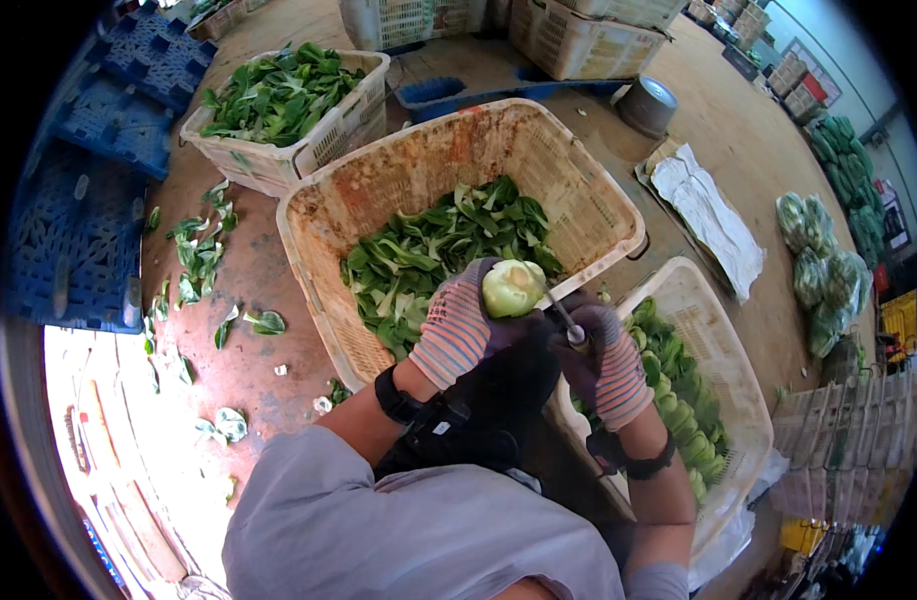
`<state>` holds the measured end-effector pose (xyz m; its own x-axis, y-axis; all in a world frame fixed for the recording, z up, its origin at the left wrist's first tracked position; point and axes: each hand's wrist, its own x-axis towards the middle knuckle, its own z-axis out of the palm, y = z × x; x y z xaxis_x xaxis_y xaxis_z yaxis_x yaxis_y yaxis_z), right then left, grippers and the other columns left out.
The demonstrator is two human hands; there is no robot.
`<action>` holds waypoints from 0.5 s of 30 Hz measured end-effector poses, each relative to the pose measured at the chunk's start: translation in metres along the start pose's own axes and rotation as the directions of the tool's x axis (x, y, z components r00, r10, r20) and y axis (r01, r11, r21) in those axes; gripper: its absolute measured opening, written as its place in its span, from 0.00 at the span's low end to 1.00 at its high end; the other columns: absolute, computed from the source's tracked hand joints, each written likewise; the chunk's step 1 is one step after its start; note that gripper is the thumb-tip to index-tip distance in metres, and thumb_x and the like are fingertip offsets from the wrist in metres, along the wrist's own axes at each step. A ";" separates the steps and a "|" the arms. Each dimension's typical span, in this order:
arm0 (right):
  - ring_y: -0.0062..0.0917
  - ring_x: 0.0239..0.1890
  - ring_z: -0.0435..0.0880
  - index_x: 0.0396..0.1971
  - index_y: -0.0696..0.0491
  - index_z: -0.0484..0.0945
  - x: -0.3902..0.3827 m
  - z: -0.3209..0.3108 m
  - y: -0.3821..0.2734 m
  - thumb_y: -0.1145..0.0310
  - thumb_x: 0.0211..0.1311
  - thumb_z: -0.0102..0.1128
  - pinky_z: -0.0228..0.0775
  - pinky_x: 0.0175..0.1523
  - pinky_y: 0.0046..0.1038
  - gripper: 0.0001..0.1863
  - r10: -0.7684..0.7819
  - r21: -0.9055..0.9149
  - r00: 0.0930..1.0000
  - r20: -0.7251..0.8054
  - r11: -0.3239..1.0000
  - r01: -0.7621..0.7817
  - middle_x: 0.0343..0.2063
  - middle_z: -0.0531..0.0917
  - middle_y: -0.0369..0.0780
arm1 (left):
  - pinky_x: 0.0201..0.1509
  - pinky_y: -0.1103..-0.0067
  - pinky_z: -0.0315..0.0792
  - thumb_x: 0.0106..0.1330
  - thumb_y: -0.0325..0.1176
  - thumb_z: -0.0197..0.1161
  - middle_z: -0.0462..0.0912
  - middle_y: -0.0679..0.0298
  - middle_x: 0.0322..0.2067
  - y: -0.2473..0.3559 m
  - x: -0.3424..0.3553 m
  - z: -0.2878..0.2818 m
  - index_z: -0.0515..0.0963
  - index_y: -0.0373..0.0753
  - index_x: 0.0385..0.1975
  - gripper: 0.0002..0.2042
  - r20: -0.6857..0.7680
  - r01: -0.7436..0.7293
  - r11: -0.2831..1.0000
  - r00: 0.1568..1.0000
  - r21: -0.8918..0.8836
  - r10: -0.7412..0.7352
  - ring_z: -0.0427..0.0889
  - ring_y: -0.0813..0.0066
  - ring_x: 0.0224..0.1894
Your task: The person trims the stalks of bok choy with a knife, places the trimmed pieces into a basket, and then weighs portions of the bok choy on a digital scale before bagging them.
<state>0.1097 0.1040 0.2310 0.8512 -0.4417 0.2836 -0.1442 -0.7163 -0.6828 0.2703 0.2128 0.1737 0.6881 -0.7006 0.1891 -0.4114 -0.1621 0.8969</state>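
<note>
My left hand (457,325), in a striped glove with dark fingers, is closed around a bok choy (514,287), its pale cut base turned up. A small knife (562,312) is gripped in my gloved right hand (604,368); its narrow metal blade reaches to the side of the base. Whether the blade touches the vegetable I cannot tell. Below and beyond both hands stands a large stained crate (329,190) with loose green leaves (449,245) in its bottom. Beside my right forearm, a white crate (744,405) holds several trimmed bok choy (691,435).
Another crate (364,110) heaped with leafy greens (279,95) stands at the far left. Blue pallets (74,235) line the left side. Scattered leaves (194,255) lie on the floor. A metal pot (647,107), flattened white sacking (707,215) and bagged vegetables (824,270) are to the right.
</note>
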 end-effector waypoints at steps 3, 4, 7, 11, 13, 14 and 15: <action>0.41 0.28 0.77 0.38 0.53 0.73 0.000 0.004 0.000 0.70 0.50 0.60 0.71 0.33 0.35 0.14 -0.123 -0.237 0.992 0.011 0.964 0.122 0.25 0.77 0.42 | 0.42 0.73 0.75 0.36 0.48 0.75 0.80 0.55 0.36 -0.020 -0.005 0.009 0.70 0.38 0.45 0.35 -0.012 -0.023 1.000 1.000 0.000 0.023 0.81 0.61 0.38; 0.40 0.27 0.77 0.38 0.53 0.73 0.003 0.004 -0.004 0.69 0.49 0.60 0.70 0.31 0.35 0.14 -0.148 -0.322 0.989 0.024 0.935 0.148 0.24 0.76 0.42 | 0.42 0.73 0.74 0.37 0.48 0.75 0.80 0.56 0.36 -0.022 -0.005 0.009 0.70 0.38 0.46 0.35 0.004 -0.042 0.999 0.999 0.012 0.042 0.81 0.62 0.39; 0.36 0.26 0.78 0.37 0.51 0.73 0.010 0.010 0.000 0.66 0.48 0.61 0.69 0.28 0.35 0.14 -0.204 -0.474 0.977 0.057 0.856 0.207 0.23 0.77 0.41 | 0.42 0.73 0.74 0.40 0.48 0.73 0.80 0.57 0.36 -0.023 -0.007 0.009 0.70 0.38 0.47 0.34 0.022 -0.082 0.997 0.996 0.008 0.081 0.80 0.63 0.39; 0.37 0.27 0.78 0.37 0.49 0.74 0.017 0.020 0.013 0.66 0.47 0.59 0.70 0.29 0.35 0.14 -0.184 -0.474 0.974 0.134 0.851 0.226 0.24 0.77 0.42 | 0.43 0.74 0.73 0.42 0.48 0.72 0.80 0.58 0.36 -0.040 -0.006 0.010 0.69 0.38 0.48 0.33 0.013 -0.145 0.989 0.989 0.043 0.144 0.80 0.63 0.39; 0.38 0.27 0.78 0.37 0.48 0.74 0.021 0.023 0.020 0.66 0.46 0.59 0.70 0.29 0.35 0.15 -0.172 -0.446 0.974 0.150 0.867 0.222 0.24 0.77 0.42 | 0.44 0.74 0.73 0.42 0.44 0.72 0.79 0.59 0.37 -0.045 -0.009 0.009 0.69 0.38 0.47 0.32 0.001 -0.140 0.981 0.990 0.137 0.141 0.79 0.64 0.40; 0.38 0.27 0.79 0.37 0.48 0.74 0.023 0.023 0.024 0.66 0.46 0.59 0.70 0.29 0.35 0.15 -0.181 -0.446 0.971 0.154 0.864 0.232 0.24 0.77 0.42 | 0.45 0.75 0.72 0.42 0.40 0.73 0.79 0.59 0.37 -0.034 -0.013 0.008 0.70 0.38 0.46 0.30 -0.015 -0.108 0.978 0.994 0.180 0.112 0.79 0.66 0.40; 0.38 0.28 0.79 0.37 0.48 0.74 0.025 0.023 0.028 0.66 0.46 0.59 0.70 0.29 0.35 0.15 -0.191 -0.446 0.969 0.157 0.862 0.242 0.24 0.77 0.43 | 0.46 0.76 0.72 0.42 0.36 0.73 0.79 0.60 0.38 -0.025 -0.015 0.007 0.70 0.38 0.46 0.29 -0.032 -0.075 0.972 0.996 0.222 0.084 0.79 0.68 0.41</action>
<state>0.1391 0.0853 0.2034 0.9315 -0.2067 0.2992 -0.1436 -0.9649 -0.2197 0.2659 0.2230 0.1457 0.6694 -0.6895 0.2766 -0.5843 -0.2588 0.7692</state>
